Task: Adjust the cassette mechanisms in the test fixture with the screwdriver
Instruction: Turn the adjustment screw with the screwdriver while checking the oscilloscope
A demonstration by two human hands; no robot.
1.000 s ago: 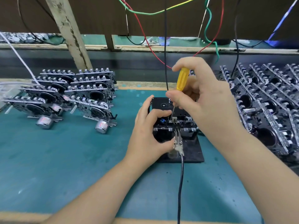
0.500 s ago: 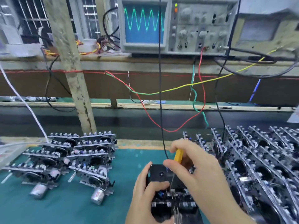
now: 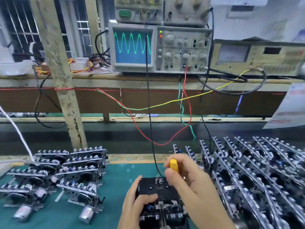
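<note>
Yellow handle of the screwdriver point(image 3: 174, 165) pinched in the right hand point(image 3: 194, 184), fingers curled round it, shaft hidden behind the fingers. Below it, a black test fixture point(image 3: 158, 187) on the green mat point(image 3: 115, 176), a cassette mechanism point(image 3: 162, 209) seated at its near end. White marks on the fixture top read roughly "FE". Left hand point(image 3: 135, 202) grips the fixture's left side, thumb lying across the mechanism.

More mechanisms stacked left point(image 3: 66, 172) and racked right point(image 3: 257, 177). Black cable point(image 3: 149, 113) runs from the fixture up to the oscilloscope point(image 3: 158, 47) on the shelf; green sine wave on its screen. Panel lettering too blurred to read.
</note>
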